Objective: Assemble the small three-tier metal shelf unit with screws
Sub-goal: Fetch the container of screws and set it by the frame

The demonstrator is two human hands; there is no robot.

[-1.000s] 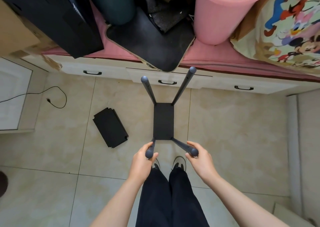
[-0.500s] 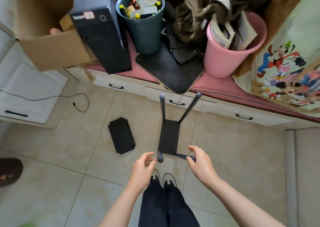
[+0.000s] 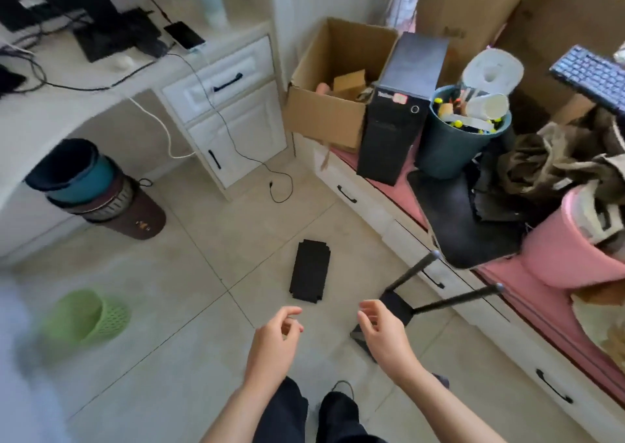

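A person stands on a tiled floor [image 3: 189,273], both bare hands held out in front and holding nothing. The left hand [image 3: 274,341] hangs with its fingers loosely curled, thumb and forefinger close together but pinching nothing. The right hand [image 3: 384,332] is likewise relaxed, fingers gently bent and apart. Just past the right hand stands the shelf frame [image 3: 395,302], a dark panel on the floor with two slim poles [image 3: 453,299] angling up toward a low white drawer unit [image 3: 372,212]; part of the frame is hidden behind the hand, and neither hand touches it. A stack of loose black shelf panels [image 3: 310,275] lies flat on the tiles ahead of the left hand, apart from the frame. Along the pink-topped bench [image 3: 507,273] at right sit a cardboard box [image 3: 324,118], a black computer tower [image 3: 395,118], a teal bin [image 3: 453,145] full of small items and a pink bucket [image 3: 568,250]. At left, a green basket [image 3: 88,314] lies blurred on the floor near a stack of bins [image 3: 88,185] under a white desk [image 3: 84,80].
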